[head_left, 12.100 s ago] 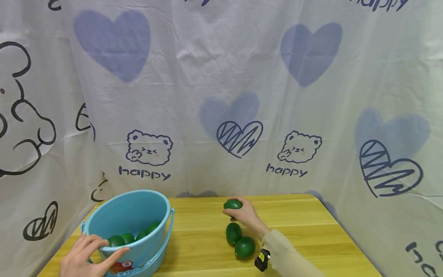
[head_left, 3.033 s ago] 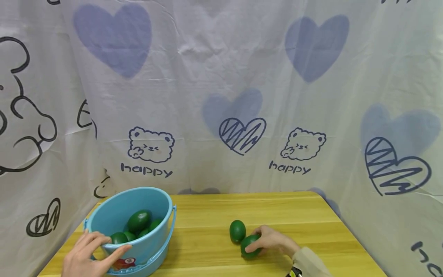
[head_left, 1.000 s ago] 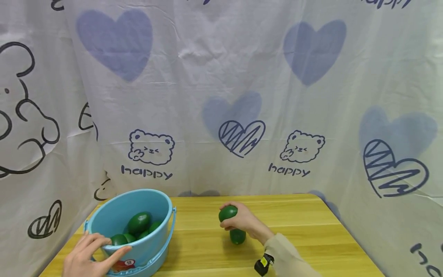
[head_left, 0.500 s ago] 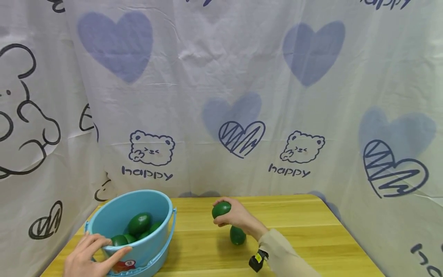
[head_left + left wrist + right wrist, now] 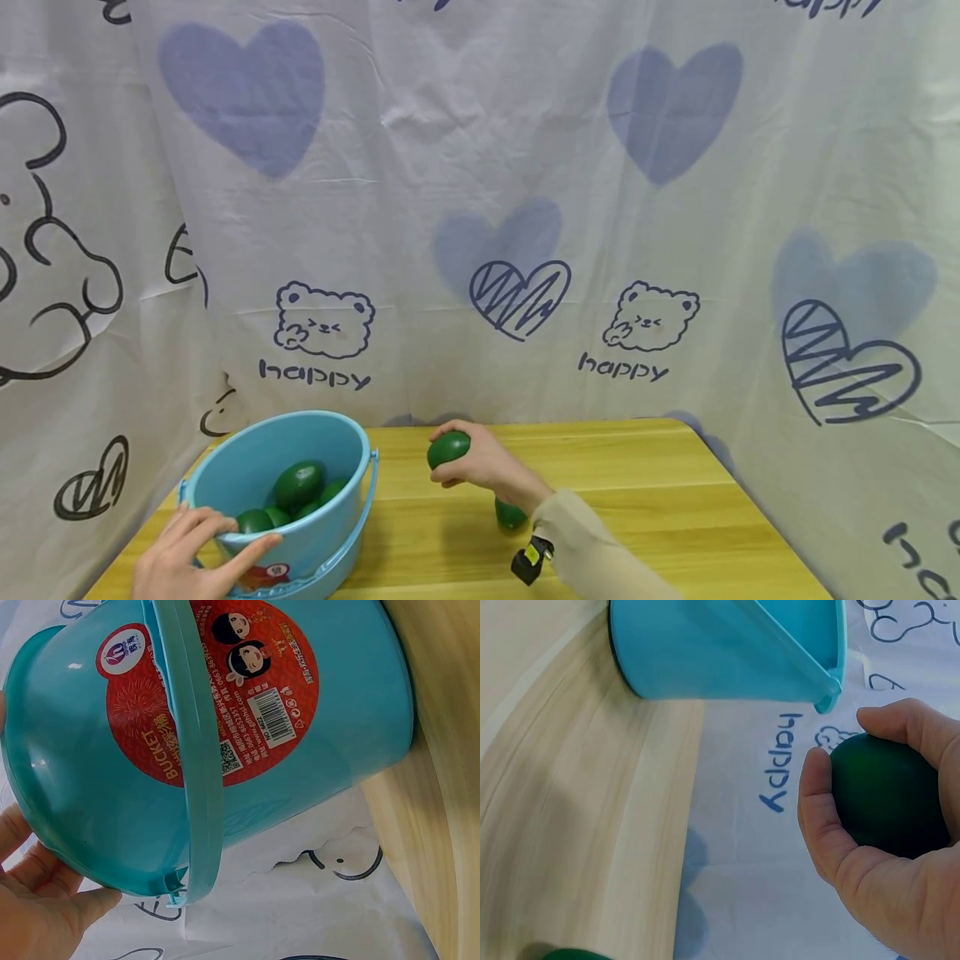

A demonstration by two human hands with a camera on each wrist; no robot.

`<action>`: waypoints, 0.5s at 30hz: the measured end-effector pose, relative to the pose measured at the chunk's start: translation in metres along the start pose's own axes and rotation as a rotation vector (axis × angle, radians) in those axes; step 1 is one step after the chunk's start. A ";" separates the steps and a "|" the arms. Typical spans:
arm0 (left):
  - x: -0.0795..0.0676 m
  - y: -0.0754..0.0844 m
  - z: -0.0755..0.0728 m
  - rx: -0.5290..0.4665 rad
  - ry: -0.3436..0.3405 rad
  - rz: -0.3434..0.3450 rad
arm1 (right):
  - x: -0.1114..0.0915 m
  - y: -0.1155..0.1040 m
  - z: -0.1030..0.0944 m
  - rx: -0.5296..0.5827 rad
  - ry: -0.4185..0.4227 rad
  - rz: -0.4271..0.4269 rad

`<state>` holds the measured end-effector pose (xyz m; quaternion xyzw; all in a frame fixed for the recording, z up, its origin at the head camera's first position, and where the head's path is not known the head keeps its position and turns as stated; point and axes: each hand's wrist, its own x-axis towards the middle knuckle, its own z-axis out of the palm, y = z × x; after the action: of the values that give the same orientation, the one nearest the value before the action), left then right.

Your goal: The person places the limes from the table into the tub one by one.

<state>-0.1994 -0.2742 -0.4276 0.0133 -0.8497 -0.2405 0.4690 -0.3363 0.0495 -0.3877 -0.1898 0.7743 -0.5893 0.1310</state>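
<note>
A light blue bucket stands at the left of the table, its handle hanging down on the near side. My left hand grips its near-left rim, fingers over the edge and thumb outside. Inside the bucket lie several dark green, smooth avocados. My right hand holds another avocado above the table, to the right of the bucket. In the right wrist view, thumb and fingers curl around this avocado. One more avocado lies on the table, partly hidden behind the right forearm.
The yellow wood-grain table reaches back to a white curtain printed with hearts and bears. More of the cloth hangs at the left and right sides. A red label marks the bucket's side.
My right hand has picked up an avocado from the table and carried it left toward the bucket. Earlier, another avocado went from the right hand into the bucket. The left hand stays on the rim.
</note>
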 end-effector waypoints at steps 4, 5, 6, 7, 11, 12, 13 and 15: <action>0.001 0.000 -0.001 0.006 0.003 -0.010 | 0.003 -0.005 0.010 0.003 -0.005 -0.025; 0.001 0.000 -0.001 0.007 0.005 -0.004 | 0.004 -0.006 0.012 0.002 -0.005 -0.030; 0.001 0.000 -0.001 0.001 0.008 0.000 | 0.004 -0.008 0.014 0.005 -0.006 -0.033; 0.000 0.000 -0.001 -0.007 0.012 0.007 | 0.005 -0.010 0.017 0.007 -0.007 -0.033; -0.002 0.000 0.000 -0.031 0.012 0.015 | 0.008 -0.017 0.025 0.008 -0.012 -0.029; -0.002 0.000 0.000 -0.034 0.010 0.007 | 0.008 -0.019 0.027 0.009 -0.014 -0.031; -0.002 0.000 0.000 -0.032 0.009 0.000 | 0.009 -0.021 0.030 0.005 -0.016 -0.037; -0.002 0.001 0.000 -0.026 0.006 -0.021 | 0.011 -0.026 0.034 -0.006 -0.021 -0.055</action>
<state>-0.1984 -0.2727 -0.4289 0.0168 -0.8448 -0.2564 0.4694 -0.3280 0.0094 -0.3721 -0.2176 0.7691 -0.5884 0.1224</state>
